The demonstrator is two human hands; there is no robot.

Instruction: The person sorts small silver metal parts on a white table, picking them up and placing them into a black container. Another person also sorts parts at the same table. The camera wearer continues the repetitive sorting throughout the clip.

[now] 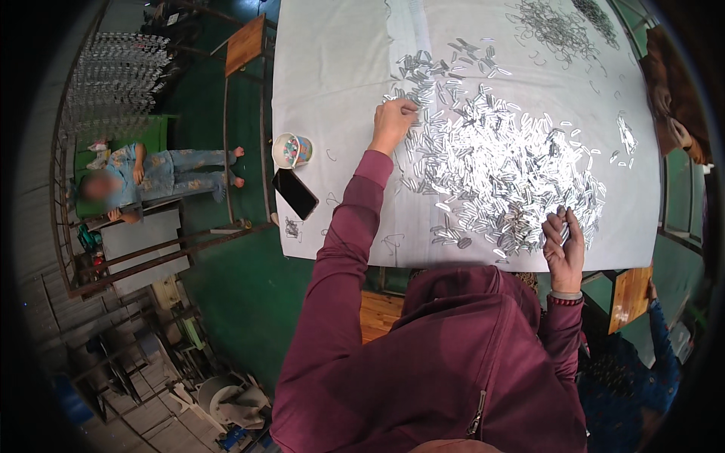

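Note:
A wide heap of small, oblong, shiny silver metal pieces is spread over a white cloth-covered table. At the heap's left edge is my left hand, its thumb and fingers drawn together low over the outer pieces. Whatever sits between those fingertips is too small to make out. My right hand is over the heap's near right edge, palm turned up and fingers curled together. Its fingertips meet, and I cannot tell what they hold. Loose pieces lie around both hands.
Left of my forearm stand a small tub of colourful bits and a black phone. Thin bent wires are piled at the far right. Someone's hand is by the right edge. A person lies at the left.

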